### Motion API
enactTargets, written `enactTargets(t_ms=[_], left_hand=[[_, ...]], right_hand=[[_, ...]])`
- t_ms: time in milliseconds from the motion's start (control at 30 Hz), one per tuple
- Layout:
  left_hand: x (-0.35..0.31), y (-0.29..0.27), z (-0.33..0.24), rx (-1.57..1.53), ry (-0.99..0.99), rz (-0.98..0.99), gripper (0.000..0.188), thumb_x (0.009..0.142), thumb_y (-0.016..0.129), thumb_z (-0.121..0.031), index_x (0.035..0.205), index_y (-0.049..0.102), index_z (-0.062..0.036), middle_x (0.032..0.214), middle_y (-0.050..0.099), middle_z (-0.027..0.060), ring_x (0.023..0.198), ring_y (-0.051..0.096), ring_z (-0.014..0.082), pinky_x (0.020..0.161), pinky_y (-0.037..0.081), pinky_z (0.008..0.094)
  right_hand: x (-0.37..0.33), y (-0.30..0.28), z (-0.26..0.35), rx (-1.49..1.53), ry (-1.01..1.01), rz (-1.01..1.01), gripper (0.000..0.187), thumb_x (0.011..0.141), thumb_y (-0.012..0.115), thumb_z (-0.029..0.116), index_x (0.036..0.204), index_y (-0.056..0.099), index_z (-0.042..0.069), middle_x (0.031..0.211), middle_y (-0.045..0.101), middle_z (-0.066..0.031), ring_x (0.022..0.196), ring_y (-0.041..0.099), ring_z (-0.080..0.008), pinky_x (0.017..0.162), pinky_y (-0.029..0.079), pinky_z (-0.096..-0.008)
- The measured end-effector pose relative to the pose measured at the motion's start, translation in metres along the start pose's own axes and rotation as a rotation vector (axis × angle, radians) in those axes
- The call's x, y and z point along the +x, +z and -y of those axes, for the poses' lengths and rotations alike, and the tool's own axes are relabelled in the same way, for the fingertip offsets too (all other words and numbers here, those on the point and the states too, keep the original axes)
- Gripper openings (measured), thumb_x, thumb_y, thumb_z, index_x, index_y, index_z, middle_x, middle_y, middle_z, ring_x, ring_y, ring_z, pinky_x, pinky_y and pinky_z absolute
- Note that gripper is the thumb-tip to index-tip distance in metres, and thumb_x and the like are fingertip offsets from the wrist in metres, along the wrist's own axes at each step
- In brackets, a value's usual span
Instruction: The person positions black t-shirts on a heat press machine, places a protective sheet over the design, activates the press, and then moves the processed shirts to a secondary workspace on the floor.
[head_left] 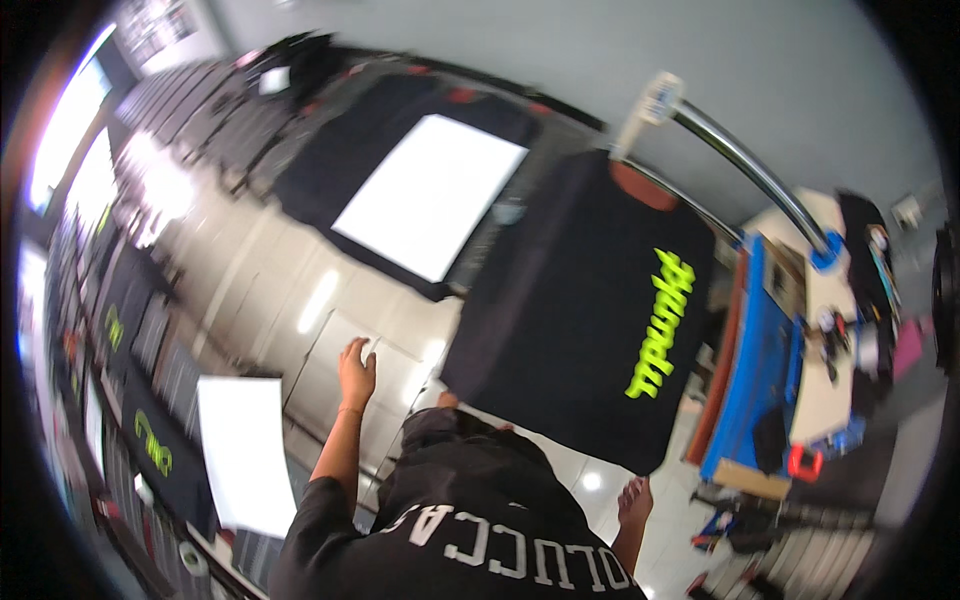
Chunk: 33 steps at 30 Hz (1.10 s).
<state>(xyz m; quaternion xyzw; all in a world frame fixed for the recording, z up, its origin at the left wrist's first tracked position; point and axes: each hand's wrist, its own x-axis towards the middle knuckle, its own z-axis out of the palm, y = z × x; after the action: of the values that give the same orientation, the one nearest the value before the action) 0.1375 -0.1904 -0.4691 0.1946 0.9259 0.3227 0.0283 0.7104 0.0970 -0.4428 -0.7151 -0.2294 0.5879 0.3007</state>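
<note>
My left hand (357,374) hangs over the tiled floor, fingers loosely bent and apart, with nothing in it. Low on the right, my right hand (634,500) is just below the near corner of a black T-shirt (560,310); its fingers are slightly curled and I see nothing held. That shirt lies flat, with bright yellow-green lettering along its right side. To its left another black shirt (350,150) is spread out, partly covered by a large white sheet (432,195). Neither hand touches a shirt.
A metal arm (750,165) rises over the right shirt's far edge. Beside it stand a blue frame (745,370) and a cluttered side table (825,385). At left, another white sheet (245,455) lies near a printed black shirt (155,440) on a long row of boards.
</note>
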Motion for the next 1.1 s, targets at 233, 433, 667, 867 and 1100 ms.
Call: enactTargets(t_ms=[233,433,667,867,1100], left_hand=[[-0.062,-0.106,0.101,0.803,-0.636,-0.152,0.110,0.071,0.078,-0.021,0.156,0.007,-0.0174,0.160,0.002,0.0183,0.145,0.010,0.0461,0.113,0.021,0.0566],[-0.053,-0.121,0.160,0.696,-0.770,-0.208,0.064,0.082,0.048,-0.010,0.146,0.037,-0.0060,0.151,0.036,0.0169,0.138,0.031,0.0427,0.112,0.024,0.0589],[0.047,-0.050,-0.107,-0.111,0.420,-0.265,0.061,0.072,0.035,0.016,0.130,0.053,0.0040,0.128,0.055,0.0259,0.124,0.049,0.0399,0.104,0.037,0.0445],[0.002,0.052,-0.288,-0.457,0.911,0.742,0.048,0.098,0.048,-0.028,0.143,0.041,-0.0120,0.144,0.044,0.0100,0.132,0.042,0.0253,0.111,0.033,0.0397],[-0.014,0.111,-0.385,0.072,1.702,0.926,0.055,0.080,0.056,0.003,0.123,0.063,-0.0300,0.146,0.044,0.0060,0.136,0.039,0.0313,0.112,0.031,0.0524]], right_hand=[[-0.039,0.087,-0.021,-0.921,-0.037,0.700,0.038,0.093,0.056,0.031,0.115,0.059,0.001,0.103,0.068,-0.0147,0.092,0.065,-0.0236,0.075,0.052,-0.0355],[-0.091,0.198,0.019,-1.133,-0.460,0.980,0.034,0.095,0.061,0.025,0.111,0.062,-0.004,0.095,0.071,-0.0118,0.086,0.068,-0.0170,0.077,0.053,-0.0306],[-0.143,0.245,0.101,-0.568,-0.336,1.213,0.051,0.099,0.056,0.029,0.138,0.040,-0.001,0.133,0.053,-0.0187,0.114,0.058,-0.0219,0.097,0.046,-0.0331],[-0.125,0.182,0.145,-0.162,-0.644,0.763,0.125,0.065,0.085,0.052,0.153,0.007,0.009,0.150,0.029,-0.0245,0.138,0.036,-0.0350,0.111,0.032,-0.0458],[-0.096,0.076,0.097,0.012,-0.459,0.219,0.083,0.090,0.065,0.043,0.149,0.022,0.004,0.137,0.045,-0.0210,0.114,0.058,-0.0288,0.094,0.048,-0.0377]])
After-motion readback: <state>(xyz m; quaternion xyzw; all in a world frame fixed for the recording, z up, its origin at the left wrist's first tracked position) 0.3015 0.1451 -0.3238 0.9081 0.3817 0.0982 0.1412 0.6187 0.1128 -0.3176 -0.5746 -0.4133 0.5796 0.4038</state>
